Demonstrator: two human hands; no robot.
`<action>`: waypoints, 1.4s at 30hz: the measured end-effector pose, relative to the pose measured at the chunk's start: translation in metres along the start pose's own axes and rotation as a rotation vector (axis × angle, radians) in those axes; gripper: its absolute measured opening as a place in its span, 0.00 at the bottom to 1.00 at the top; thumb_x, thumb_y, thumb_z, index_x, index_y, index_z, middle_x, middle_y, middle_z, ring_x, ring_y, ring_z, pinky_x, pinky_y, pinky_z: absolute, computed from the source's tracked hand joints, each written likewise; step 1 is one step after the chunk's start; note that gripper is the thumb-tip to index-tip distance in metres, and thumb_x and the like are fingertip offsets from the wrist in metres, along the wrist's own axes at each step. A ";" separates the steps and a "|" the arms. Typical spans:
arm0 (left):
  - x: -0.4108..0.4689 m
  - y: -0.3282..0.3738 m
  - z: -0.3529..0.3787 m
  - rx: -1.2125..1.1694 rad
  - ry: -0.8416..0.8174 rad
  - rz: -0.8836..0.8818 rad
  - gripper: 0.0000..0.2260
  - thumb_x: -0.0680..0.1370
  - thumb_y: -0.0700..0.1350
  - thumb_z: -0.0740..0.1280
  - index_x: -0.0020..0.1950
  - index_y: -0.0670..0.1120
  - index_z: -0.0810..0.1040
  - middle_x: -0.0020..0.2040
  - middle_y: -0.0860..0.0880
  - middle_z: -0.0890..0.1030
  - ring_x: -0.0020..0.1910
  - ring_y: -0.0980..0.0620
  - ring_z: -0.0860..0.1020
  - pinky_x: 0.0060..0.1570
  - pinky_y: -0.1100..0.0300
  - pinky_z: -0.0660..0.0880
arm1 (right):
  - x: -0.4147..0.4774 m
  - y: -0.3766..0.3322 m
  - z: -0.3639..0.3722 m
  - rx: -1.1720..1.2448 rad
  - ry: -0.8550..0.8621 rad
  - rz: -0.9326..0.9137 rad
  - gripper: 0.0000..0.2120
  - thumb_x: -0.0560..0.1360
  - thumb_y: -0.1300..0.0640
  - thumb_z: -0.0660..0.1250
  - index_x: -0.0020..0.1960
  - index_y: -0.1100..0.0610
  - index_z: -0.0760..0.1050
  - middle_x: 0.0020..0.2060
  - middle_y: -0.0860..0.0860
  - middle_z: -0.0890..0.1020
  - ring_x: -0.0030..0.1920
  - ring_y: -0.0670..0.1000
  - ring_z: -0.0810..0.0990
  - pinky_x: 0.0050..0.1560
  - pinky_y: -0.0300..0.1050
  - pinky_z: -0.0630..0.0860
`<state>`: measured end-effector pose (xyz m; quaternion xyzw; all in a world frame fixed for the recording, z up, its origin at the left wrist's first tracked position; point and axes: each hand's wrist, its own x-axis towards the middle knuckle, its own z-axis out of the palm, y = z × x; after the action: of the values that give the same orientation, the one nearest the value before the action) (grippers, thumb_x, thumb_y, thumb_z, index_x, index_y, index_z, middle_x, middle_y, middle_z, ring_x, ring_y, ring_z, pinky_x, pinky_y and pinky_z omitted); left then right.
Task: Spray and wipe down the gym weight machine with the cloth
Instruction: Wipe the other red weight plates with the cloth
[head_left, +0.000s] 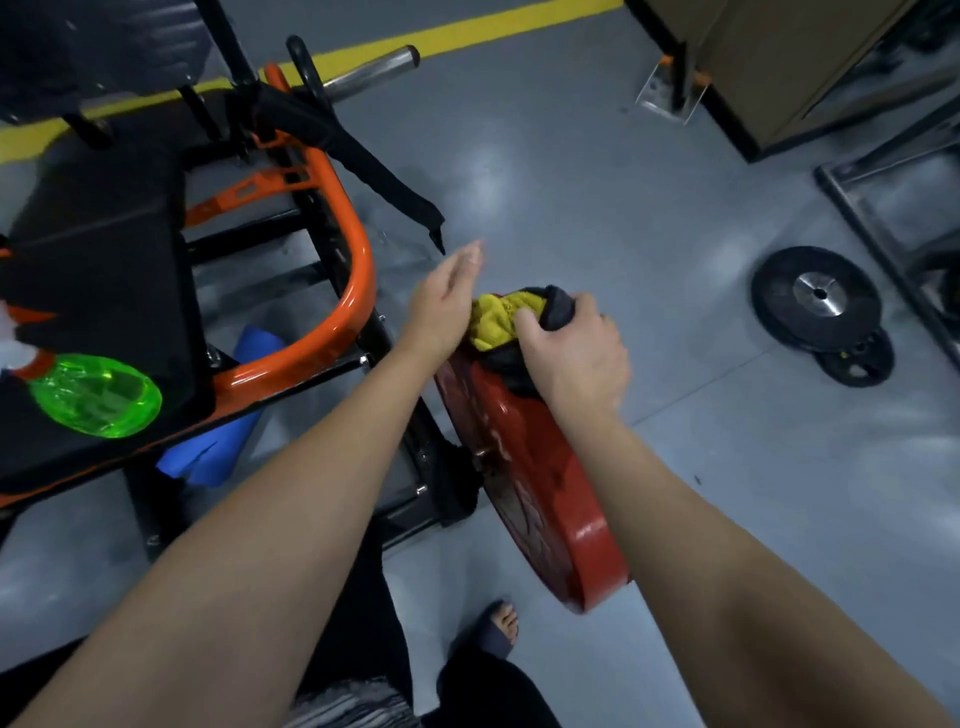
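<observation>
A large red weight plate (540, 499) hangs on the machine, edge toward me. My right hand (576, 353) grips a yellow and dark grey cloth (496, 319) pressed on the plate's top edge. My left hand (447, 301) hovers just left of the cloth, fingers extended, holding nothing. A green spray bottle (93, 395) with a white and orange head lies on the machine's black seat pad (98, 270) at the left. The machine's orange curved frame tube (358, 270) runs between the seat and the plate.
Two black weight plates (823, 312) lie stacked on the grey floor at the right. A metal rack base (872, 223) stands beyond them. A black strap (384, 182) hangs from the machine. A blue item (218, 452) lies under the seat. My sandalled foot (498, 626) is near the plate.
</observation>
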<state>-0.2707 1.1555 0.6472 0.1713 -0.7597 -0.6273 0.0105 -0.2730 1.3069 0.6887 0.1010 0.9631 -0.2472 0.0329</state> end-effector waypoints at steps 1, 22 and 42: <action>-0.003 -0.007 -0.012 -0.032 0.063 0.026 0.21 0.86 0.59 0.55 0.75 0.53 0.73 0.70 0.54 0.78 0.70 0.62 0.73 0.75 0.55 0.67 | 0.013 -0.012 0.008 -0.004 -0.052 0.000 0.22 0.69 0.36 0.64 0.54 0.52 0.75 0.51 0.56 0.81 0.55 0.63 0.79 0.47 0.51 0.69; -0.081 0.017 0.058 0.373 0.033 0.230 0.17 0.82 0.55 0.62 0.66 0.52 0.82 0.72 0.53 0.77 0.75 0.57 0.69 0.77 0.49 0.62 | -0.084 0.116 -0.053 0.239 -0.156 -0.056 0.15 0.71 0.41 0.68 0.53 0.46 0.71 0.46 0.49 0.75 0.50 0.56 0.77 0.44 0.48 0.68; 0.005 -0.011 0.019 0.164 -0.056 -0.035 0.20 0.79 0.66 0.63 0.50 0.53 0.87 0.50 0.54 0.86 0.54 0.52 0.83 0.61 0.48 0.76 | -0.028 0.021 -0.011 0.073 0.042 0.031 0.21 0.70 0.36 0.65 0.55 0.49 0.75 0.48 0.53 0.78 0.53 0.61 0.79 0.46 0.50 0.68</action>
<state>-0.2774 1.1703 0.6313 0.1669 -0.8055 -0.5674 -0.0358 -0.2411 1.3256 0.6915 0.1221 0.9523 -0.2794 0.0129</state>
